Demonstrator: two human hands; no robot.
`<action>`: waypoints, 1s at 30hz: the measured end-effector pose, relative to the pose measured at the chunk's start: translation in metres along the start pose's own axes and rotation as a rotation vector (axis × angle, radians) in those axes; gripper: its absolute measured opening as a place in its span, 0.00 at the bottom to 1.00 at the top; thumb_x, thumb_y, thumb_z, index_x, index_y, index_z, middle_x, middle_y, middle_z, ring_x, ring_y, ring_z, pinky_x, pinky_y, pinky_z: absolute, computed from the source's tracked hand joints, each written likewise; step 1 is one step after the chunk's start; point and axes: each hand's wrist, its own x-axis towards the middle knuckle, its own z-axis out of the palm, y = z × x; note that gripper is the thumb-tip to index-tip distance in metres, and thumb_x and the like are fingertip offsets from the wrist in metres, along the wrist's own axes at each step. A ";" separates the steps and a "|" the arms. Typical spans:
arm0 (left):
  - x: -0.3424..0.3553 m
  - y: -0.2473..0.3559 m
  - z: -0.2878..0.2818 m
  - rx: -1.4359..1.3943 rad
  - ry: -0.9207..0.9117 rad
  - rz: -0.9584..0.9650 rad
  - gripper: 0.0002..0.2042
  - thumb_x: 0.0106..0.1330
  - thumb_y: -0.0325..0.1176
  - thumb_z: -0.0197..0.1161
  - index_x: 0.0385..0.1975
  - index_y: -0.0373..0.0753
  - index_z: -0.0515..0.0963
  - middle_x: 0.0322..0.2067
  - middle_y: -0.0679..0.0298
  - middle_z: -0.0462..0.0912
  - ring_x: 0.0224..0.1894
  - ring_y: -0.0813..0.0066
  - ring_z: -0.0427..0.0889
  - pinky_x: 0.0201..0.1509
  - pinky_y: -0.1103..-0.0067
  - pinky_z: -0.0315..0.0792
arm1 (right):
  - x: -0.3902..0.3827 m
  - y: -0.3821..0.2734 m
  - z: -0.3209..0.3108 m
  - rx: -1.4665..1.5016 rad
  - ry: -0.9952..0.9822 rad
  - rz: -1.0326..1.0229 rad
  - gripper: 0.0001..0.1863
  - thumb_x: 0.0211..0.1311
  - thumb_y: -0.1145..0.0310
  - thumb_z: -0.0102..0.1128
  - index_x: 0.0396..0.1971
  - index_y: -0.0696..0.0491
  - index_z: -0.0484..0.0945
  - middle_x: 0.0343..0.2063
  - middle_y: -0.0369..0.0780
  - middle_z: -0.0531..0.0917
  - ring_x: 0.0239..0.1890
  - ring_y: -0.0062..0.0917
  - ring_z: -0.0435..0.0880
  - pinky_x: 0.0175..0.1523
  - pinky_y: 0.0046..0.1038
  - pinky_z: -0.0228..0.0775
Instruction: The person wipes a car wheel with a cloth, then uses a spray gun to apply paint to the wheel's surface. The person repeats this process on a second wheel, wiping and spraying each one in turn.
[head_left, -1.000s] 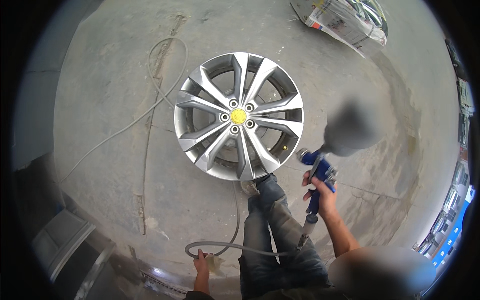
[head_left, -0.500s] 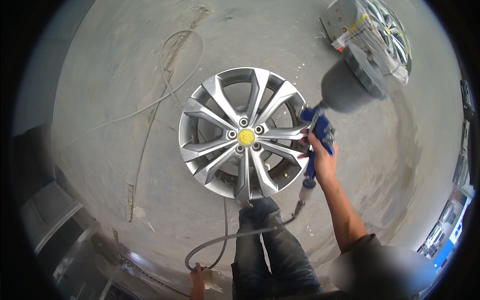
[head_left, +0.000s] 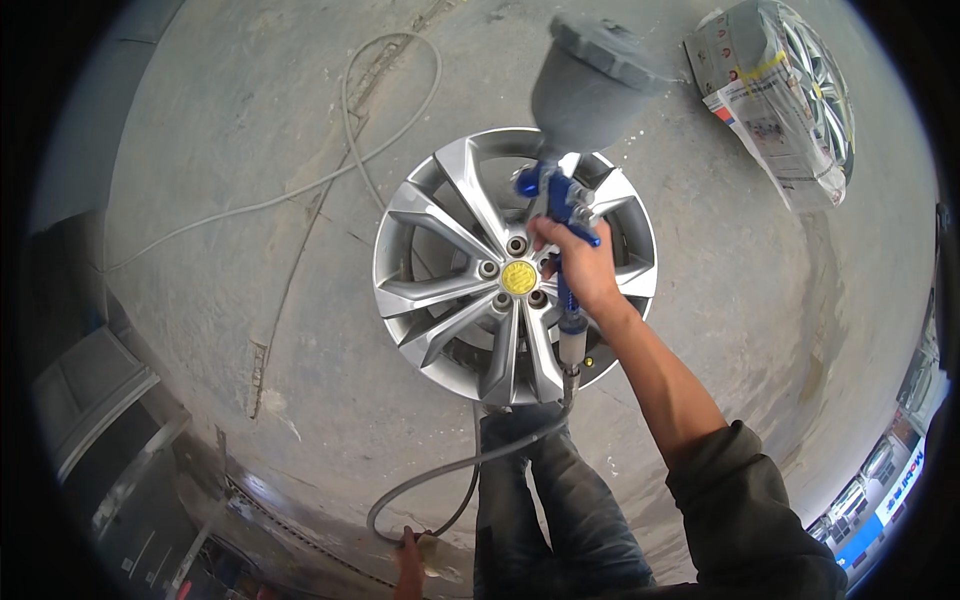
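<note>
My right hand (head_left: 583,262) is wrapped round the handle of a blue spray gun (head_left: 562,190) with a grey paint cup (head_left: 590,90) on top. The gun is over the upper right part of a silver alloy wheel (head_left: 462,185) with a yellow centre cap (head_left: 518,277). A grey air hose (head_left: 440,467) runs from the gun's lower end in a loop to the left. Low in the picture, my left hand (head_left: 410,555) is closed on that hose. Part of the wheel's right side is hidden behind my right hand and the gun.
Another wheel (head_left: 815,75), partly wrapped in printed paper (head_left: 765,125), lies at the far right. More hose (head_left: 250,213) trails in a loop over the grey concrete floor (head_left: 200,300) at left. My legs (head_left: 550,500) are just below the silver wheel.
My right hand has carried the spray gun leftward and away from me, from the wheel's right rim to over its spokes. My left hand keeps its hold on the hose. The view has shifted slightly.
</note>
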 end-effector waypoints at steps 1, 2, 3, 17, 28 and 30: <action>-0.003 0.003 0.005 -0.002 -0.019 0.003 0.27 0.76 0.53 0.51 0.32 0.31 0.83 0.33 0.56 0.89 0.32 0.68 0.86 0.41 0.72 0.80 | 0.003 -0.003 -0.005 -0.042 0.036 -0.005 0.09 0.64 0.68 0.61 0.36 0.59 0.81 0.26 0.38 0.82 0.26 0.20 0.80 0.24 0.23 0.72; -0.005 0.006 0.010 -0.003 -0.040 0.006 0.27 0.76 0.53 0.51 0.32 0.30 0.83 0.34 0.56 0.89 0.32 0.68 0.86 0.40 0.73 0.80 | 0.004 -0.006 -0.012 -0.084 0.074 -0.009 0.09 0.65 0.68 0.59 0.36 0.59 0.82 0.27 0.37 0.82 0.28 0.20 0.80 0.25 0.23 0.72; -0.006 0.007 0.014 0.017 -0.027 0.009 0.27 0.76 0.53 0.51 0.32 0.30 0.83 0.34 0.56 0.89 0.32 0.68 0.86 0.40 0.73 0.80 | 0.002 -0.010 -0.018 -0.085 0.142 -0.029 0.09 0.65 0.67 0.60 0.35 0.59 0.82 0.26 0.37 0.82 0.28 0.20 0.79 0.25 0.23 0.72; 0.039 0.029 -0.030 -0.058 0.001 -0.009 0.28 0.75 0.56 0.51 0.40 0.30 0.78 0.40 0.51 0.87 0.36 0.62 0.87 0.40 0.67 0.81 | -0.134 0.017 -0.076 0.197 0.352 -0.023 0.19 0.63 0.71 0.57 0.52 0.62 0.75 0.42 0.45 0.83 0.42 0.29 0.84 0.27 0.27 0.81; 0.142 0.118 -0.152 0.670 0.102 0.449 0.21 0.68 0.46 0.60 0.42 0.30 0.81 0.40 0.59 0.86 0.39 0.64 0.83 0.46 0.69 0.75 | -0.280 0.082 -0.041 0.328 0.325 0.076 0.20 0.61 0.76 0.55 0.53 0.65 0.74 0.45 0.48 0.83 0.45 0.32 0.85 0.29 0.30 0.86; 0.213 0.098 -0.221 0.445 -0.030 0.456 0.22 0.69 0.49 0.61 0.49 0.35 0.78 0.36 0.52 0.85 0.36 0.57 0.81 0.42 0.57 0.76 | -0.286 0.096 -0.022 0.401 0.271 0.056 0.19 0.65 0.76 0.58 0.55 0.63 0.74 0.46 0.47 0.84 0.44 0.33 0.86 0.30 0.32 0.86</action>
